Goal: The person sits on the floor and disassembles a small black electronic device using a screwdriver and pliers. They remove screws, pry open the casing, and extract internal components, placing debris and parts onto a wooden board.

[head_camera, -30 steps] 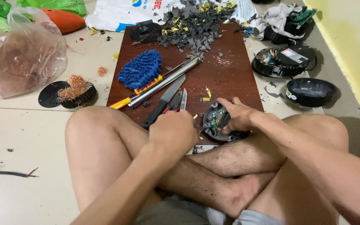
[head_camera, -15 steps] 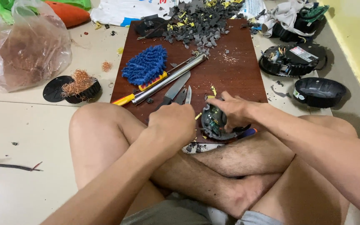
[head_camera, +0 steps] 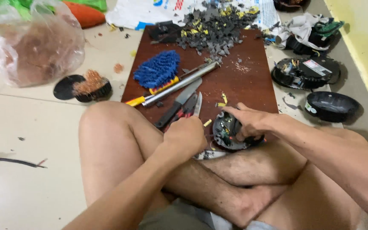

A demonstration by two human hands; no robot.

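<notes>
Blue brush (head_camera: pixel 157 68), reddish-brown board (head_camera: pixel 243 85)
</notes>
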